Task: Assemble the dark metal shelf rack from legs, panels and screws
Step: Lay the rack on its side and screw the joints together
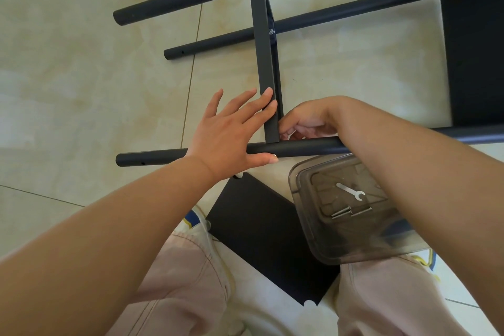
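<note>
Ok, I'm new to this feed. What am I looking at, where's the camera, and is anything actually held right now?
There is one picture, taken by a camera on the person's head, looking down at their own arms and knees above a tiled floor. No machine is involved, just two bare hands. The left hand lies flat with straight fingers against an upright shelf panel and the nearest leg of the dark rack, steadying them. The right hand is curled at the joint where panel meets leg; what its grip holds is hidden. Near the knees lie a spare dark panel and a clear plastic box containing a small wrench and screws.
</note>
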